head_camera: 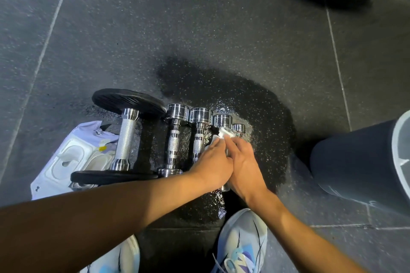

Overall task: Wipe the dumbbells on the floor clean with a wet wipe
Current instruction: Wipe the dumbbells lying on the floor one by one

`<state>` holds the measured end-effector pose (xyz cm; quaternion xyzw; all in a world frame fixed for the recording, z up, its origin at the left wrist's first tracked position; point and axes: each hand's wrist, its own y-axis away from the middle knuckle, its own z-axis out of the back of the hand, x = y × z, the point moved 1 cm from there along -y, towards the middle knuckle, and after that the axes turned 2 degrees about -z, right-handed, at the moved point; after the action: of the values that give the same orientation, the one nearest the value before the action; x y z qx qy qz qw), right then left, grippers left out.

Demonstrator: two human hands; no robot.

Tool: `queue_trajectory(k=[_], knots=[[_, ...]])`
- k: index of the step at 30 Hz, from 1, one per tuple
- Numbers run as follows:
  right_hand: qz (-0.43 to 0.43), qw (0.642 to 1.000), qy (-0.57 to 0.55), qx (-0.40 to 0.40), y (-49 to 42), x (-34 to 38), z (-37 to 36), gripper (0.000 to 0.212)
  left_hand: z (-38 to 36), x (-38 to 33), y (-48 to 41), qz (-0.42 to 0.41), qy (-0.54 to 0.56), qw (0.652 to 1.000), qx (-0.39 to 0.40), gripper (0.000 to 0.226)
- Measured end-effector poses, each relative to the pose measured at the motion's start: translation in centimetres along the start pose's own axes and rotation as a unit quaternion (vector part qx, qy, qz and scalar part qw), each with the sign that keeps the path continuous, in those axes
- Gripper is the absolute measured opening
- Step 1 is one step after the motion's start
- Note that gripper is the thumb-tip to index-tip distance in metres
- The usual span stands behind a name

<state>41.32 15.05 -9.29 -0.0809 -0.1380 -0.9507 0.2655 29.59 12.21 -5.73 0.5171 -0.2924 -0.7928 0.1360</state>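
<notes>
Five dumbbells sat side by side on the wet rubber floor [255, 99]: the big black-plated dumbbell [126, 137] at about 9 o'clock, then four chrome ones running toward 3 o'clock. Left hand [213, 162] had its grip pinched on the white wet wipe [224, 134], pressing it on the fourth chrome dumbbell [222, 120]. Right hand [243, 162] curled its grip around that dumbbell's handle. Wipes pack [73, 157] lay at 9 o'clock of the big one, grey bin [359, 162] at 3 o'clock.
</notes>
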Motion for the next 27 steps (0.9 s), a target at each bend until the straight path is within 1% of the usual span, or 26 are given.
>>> queue_trajectory(k=[2, 5, 8, 11, 14, 17, 20, 23, 25, 27], knots=[[0.004, 1.0, -0.014, 0.015, -0.4, 0.3, -0.8, 0.041, 0.3, -0.2, -0.3, 0.007, 0.004, 1.0, 0.0, 0.064], [-0.045, 0.991, -0.127, 0.012, -1.7, 0.6, 0.0, 0.03, 0.9, -0.6, -1.0, 0.018, 0.032, 0.999, -0.001, 0.062], [-0.081, 0.983, -0.159, 0.053, -2.6, 1.0, 1.4, 0.02, 1.4, -1.1, -1.3, 0.029, 0.071, 0.997, -0.006, 0.061], [-0.118, 0.967, -0.194, 0.115, -2.6, 1.2, 2.2, 0.025, 1.5, -1.1, -1.4, 0.051, 0.08, 0.995, -0.005, 0.061], [-0.103, 0.973, -0.124, 0.164, -1.6, 1.2, 2.5, 0.032, 1.2, -0.8, -1.3, 0.071, 0.07, 0.995, 0.011, 0.061], [-0.112, 0.969, -0.119, 0.188, -0.6, 1.3, 2.3, 0.037, 0.7, -0.7, -1.0, 0.087, 0.061, 0.994, 0.028, 0.061], [-0.095, 0.967, -0.1, 0.215, -0.1, 1.1, 2.2, 0.04, 0.1, -0.3, -1.0, 0.103, 0.062, 0.992, 0.03, 0.06], [-0.125, 0.959, -0.127, 0.219, -0.3, 1.0, 2.8, 0.036, -0.1, -0.5, -0.7, 0.118, 0.094, 0.988, 0.025, 0.059], [-0.14, 0.958, -0.151, 0.199, -0.6, 1.2, 3.2, 0.035, 0.0, -0.9, -0.5, 0.114, 0.13, 0.985, 0.018, 0.056], [-0.14, 0.961, -0.168, 0.168, -1.2, 1.1, 3.3, 0.03, 0.8, -1.8, -0.1, 0.11, 0.152, 0.982, 0.013, 0.055]])
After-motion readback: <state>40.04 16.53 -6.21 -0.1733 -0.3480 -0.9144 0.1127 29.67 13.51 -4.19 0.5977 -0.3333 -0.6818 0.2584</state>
